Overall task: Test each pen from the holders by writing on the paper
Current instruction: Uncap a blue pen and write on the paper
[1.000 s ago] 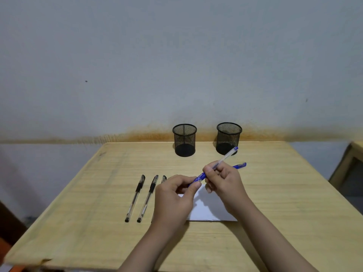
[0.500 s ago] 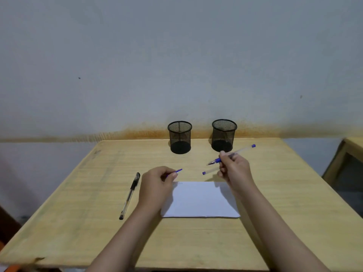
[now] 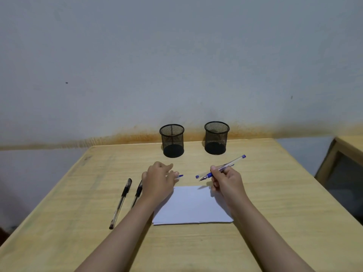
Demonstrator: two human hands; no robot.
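On the wooden desk (image 3: 275, 193), two black capped pens lay side by side at 9 o'clock from the paper, tips toward the viewer. The outer black pen (image 3: 120, 203) lay fully exposed; the inner black pen (image 3: 137, 193) was partly hidden under the left wrist. The left hand (image 3: 158, 182) hovered at 11 o'clock from the paper, its grip curled around a small blue pen cap (image 3: 180, 176), whose end projected past the fingertips toward 3 o'clock. The white paper (image 3: 193, 207) lay flat at desk centre, between the two forearms. Two empty black mesh holders stood at 12 o'clock by the wall: the left holder (image 3: 172, 141) and the right holder (image 3: 216, 138), well apart from the paper. The right hand (image 3: 225, 181) was held at 1 o'clock from the paper, its grip closed on two blue pens (image 3: 225, 167). One pen's bare tip pointed toward 8 o'clock, above the paper's far edge and not touching it.
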